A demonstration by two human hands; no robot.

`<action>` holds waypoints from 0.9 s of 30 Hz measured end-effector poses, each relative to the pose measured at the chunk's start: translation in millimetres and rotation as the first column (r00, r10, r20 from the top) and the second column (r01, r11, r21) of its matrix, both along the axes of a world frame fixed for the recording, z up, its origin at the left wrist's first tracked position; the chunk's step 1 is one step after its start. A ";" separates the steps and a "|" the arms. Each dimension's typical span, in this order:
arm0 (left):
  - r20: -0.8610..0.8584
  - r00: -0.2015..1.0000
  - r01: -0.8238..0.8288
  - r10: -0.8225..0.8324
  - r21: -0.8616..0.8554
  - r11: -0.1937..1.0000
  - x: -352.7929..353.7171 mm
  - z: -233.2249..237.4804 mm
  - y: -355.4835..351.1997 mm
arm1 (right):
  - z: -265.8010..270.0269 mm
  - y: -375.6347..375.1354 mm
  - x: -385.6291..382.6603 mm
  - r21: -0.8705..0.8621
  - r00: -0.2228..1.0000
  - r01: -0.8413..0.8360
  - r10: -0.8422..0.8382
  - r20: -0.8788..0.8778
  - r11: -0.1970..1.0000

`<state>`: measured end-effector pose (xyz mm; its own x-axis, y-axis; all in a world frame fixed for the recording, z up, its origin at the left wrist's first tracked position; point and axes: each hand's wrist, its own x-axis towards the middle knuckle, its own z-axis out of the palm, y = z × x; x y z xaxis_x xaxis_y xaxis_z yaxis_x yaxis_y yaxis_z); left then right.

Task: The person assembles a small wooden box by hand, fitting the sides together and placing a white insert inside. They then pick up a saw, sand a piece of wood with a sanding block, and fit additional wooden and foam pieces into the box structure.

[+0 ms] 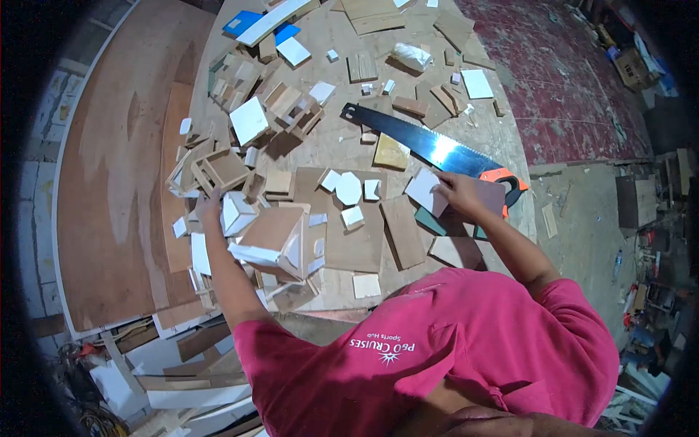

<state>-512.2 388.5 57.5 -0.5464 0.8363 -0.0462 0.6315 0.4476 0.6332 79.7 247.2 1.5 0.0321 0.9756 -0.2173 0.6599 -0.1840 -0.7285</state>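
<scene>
My left hand [209,207] is at the near edge of a small open wooden box frame [220,169], its fingers closed there and partly hidden. Just right of that hand lie a white block [237,213] and a larger box-like piece with a brown panel [274,229]. My right hand [460,195] pinches the edge of a white square board [424,191]. Under and beside that board are green pieces [429,221] and a dark brown panel [490,195]. A handsaw [437,144] with an orange and black handle lies just beyond my right hand.
Wood offcuts and small white blocks cover much of the workbench [338,156]. A white octagonal piece [348,188] lies mid-bench. A yellow square block [392,152] sits against the saw blade. On the left leans a large brown plywood sheet [120,182]. Scrap boards [196,390] pile up below.
</scene>
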 end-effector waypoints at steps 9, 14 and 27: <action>0.489 0.872 -0.160 0.024 0.238 0.958 26.6 7.6 0.7 | 4.9 25.9 12.4 -0.093 0.993 -0.052 0.042 -0.112 0.994; 0.639 0.769 -0.252 -0.030 0.345 0.904 16.8 22.4 -13.7 | 12.7 95.2 13.3 0.076 0.945 -0.188 0.159 0.287 0.979; 0.217 0.957 0.005 -0.191 0.647 0.762 92.2 197.7 -177.5 | 3.4 267.2 -20.6 0.249 0.767 -0.426 0.202 0.609 0.870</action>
<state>-420.0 211.0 255.2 -0.5053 0.7702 0.3893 0.4243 -0.1711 0.8892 59.1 514.4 4.9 -0.2871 0.9528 0.0986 0.9339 0.3013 -0.1923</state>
